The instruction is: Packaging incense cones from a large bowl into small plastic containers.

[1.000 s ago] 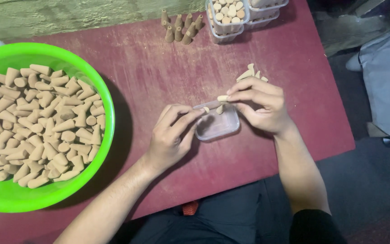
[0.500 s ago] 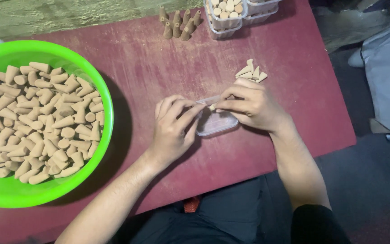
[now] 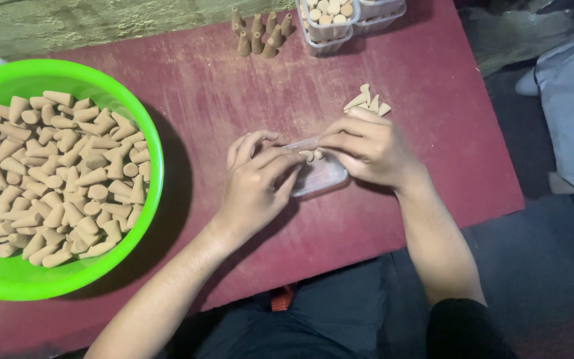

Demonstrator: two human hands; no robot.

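Cone flat (tip rightward) between hands

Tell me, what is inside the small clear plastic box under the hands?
Only one or two tan cones show at the small clear plastic box, pinched between both hands' fingertips. The left hand and right hand cover the rest of its inside.

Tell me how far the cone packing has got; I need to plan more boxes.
Done: filled clear boxes stand at the table's far edge. In hand: both the left hand and right hand set cones into an open box. Left: a small pile, upright cones, and a nearly full green bowl.
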